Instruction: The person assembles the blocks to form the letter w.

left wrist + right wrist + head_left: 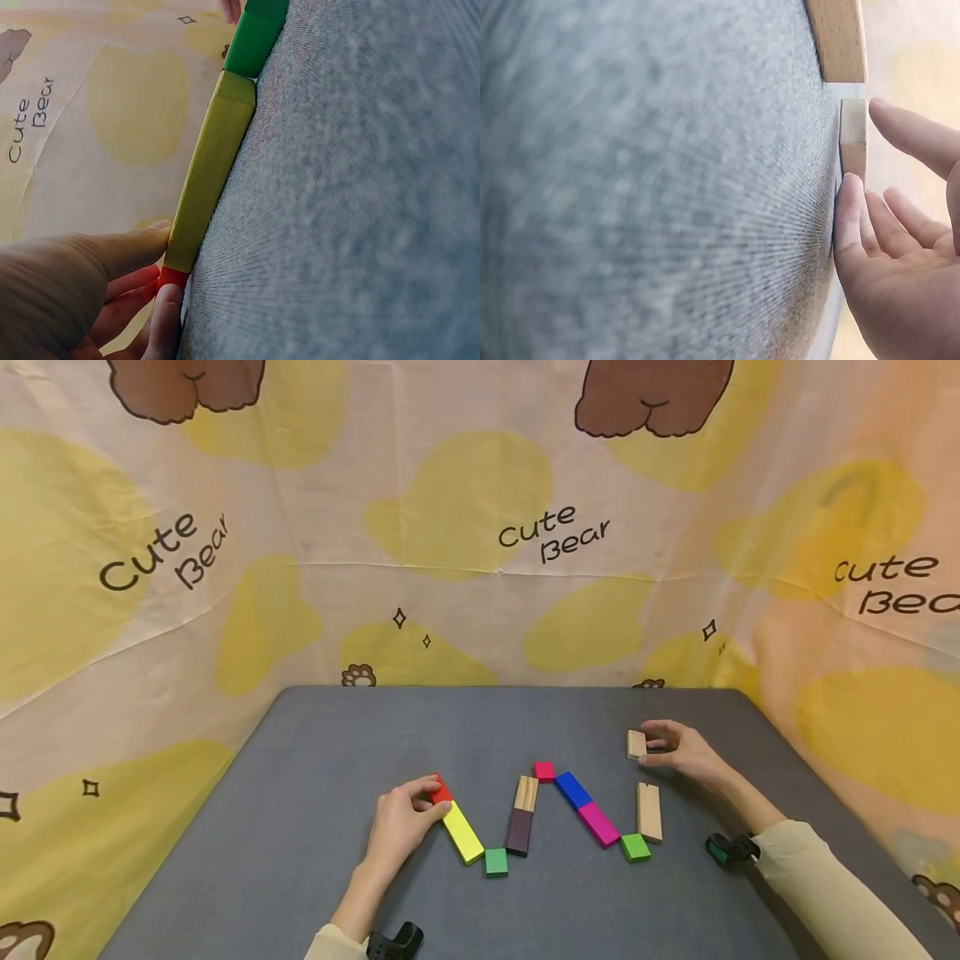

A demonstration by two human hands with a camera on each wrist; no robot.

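Note:
In the head view my left hand (401, 827) holds the far end of a slanted pair, with its fingers curled at the red block (441, 788) and its thumb at the yellow block (463, 835). The left wrist view shows the thumb by the yellow block (210, 165) and a fingertip against the red block (172, 277). My right hand (686, 756) is beside a small wooden block (636, 743) at the back right. In the right wrist view a fingertip touches that small block (853, 135), while the thumb stands slightly off it.
The blocks form a zigzag on the grey table (337, 735). It runs through a green block (496, 862), a dark purple block (519, 832), a striped wooden piece (527, 793), red-pink (543, 772), blue (573, 790), magenta (598, 824), light green (635, 847) and a wooden plank (649, 812).

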